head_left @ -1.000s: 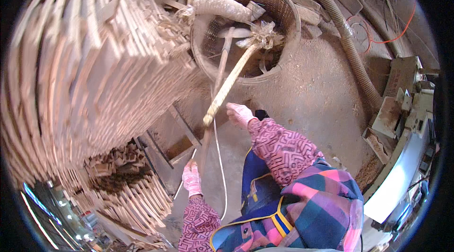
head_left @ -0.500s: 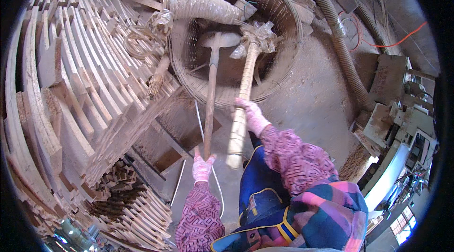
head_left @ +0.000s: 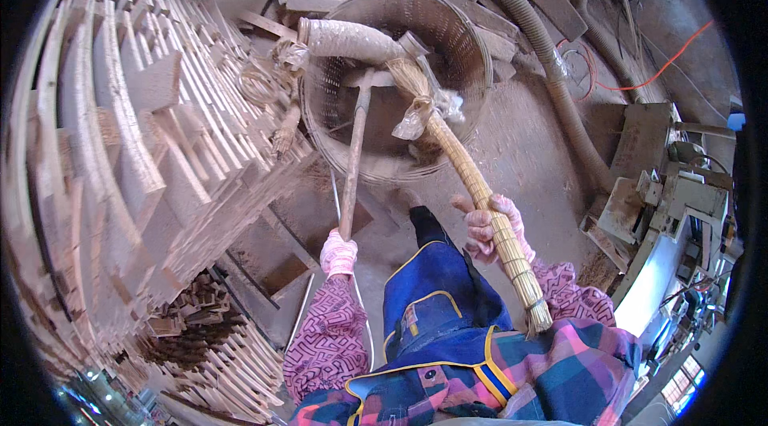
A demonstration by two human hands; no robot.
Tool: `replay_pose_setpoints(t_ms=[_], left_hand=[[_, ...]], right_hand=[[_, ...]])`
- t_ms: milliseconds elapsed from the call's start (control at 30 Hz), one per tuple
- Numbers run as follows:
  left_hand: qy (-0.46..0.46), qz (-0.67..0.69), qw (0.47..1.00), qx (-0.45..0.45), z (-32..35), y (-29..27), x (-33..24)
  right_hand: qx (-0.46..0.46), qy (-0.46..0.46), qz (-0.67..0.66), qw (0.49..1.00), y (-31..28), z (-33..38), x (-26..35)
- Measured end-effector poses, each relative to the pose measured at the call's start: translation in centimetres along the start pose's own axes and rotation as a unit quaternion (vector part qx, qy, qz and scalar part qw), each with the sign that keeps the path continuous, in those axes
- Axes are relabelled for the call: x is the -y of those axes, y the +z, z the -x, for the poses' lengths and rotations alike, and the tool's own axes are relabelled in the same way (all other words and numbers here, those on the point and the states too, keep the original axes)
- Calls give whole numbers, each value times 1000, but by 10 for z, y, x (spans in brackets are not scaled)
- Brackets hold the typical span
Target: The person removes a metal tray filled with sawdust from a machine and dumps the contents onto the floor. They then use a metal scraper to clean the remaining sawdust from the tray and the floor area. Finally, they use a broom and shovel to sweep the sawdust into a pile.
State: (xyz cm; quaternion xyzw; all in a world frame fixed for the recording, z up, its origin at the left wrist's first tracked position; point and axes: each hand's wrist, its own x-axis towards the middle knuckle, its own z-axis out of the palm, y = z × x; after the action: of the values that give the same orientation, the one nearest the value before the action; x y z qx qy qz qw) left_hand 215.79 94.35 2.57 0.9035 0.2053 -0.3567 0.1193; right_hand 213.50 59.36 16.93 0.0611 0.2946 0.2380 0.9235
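Observation:
My left hand (head_left: 338,253), in a pink glove, grips the lower end of a long wooden handle (head_left: 352,162) whose far end reaches into a big round woven basket (head_left: 464,34). My right hand (head_left: 490,228), also gloved, holds the straw handle of a broom (head_left: 472,178) that slants up into the same basket, with a pale rag (head_left: 416,116) tied round it near the basket rim. A thick wrapped roll (head_left: 348,38) lies across the basket's left rim.
Tall stacks of curved wooden slats (head_left: 136,146) rise on my left, with smaller slat piles (head_left: 216,346) low down. A ribbed dust hose (head_left: 552,82) runs along the dusty floor to the right of the basket. Grey machinery (head_left: 664,210) stands at the right.
Both handles now reach further into the basket. My right hand has slid up the broom handle, so its end now sticks out behind it. The view has tilted toward the basket.

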Motion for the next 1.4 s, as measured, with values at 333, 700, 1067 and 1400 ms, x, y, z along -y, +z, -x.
replay_pose_setpoints(t_ms=[333,700,1067,1400], left_hand=[[22,61,998,18,85,-80,32],[71,262,960,64,185,-61,146],[90,339,930,112,252,-45,282],[108,383,898,190,289,-47,301]], right_hand=[[193,-28,-85,977,-14,67,-58],[-374,-127,821,412,-71,47,-85],[-545,-167,817,87,-23,103,-133],[-307,-310,520,734,-81,123,-178]])
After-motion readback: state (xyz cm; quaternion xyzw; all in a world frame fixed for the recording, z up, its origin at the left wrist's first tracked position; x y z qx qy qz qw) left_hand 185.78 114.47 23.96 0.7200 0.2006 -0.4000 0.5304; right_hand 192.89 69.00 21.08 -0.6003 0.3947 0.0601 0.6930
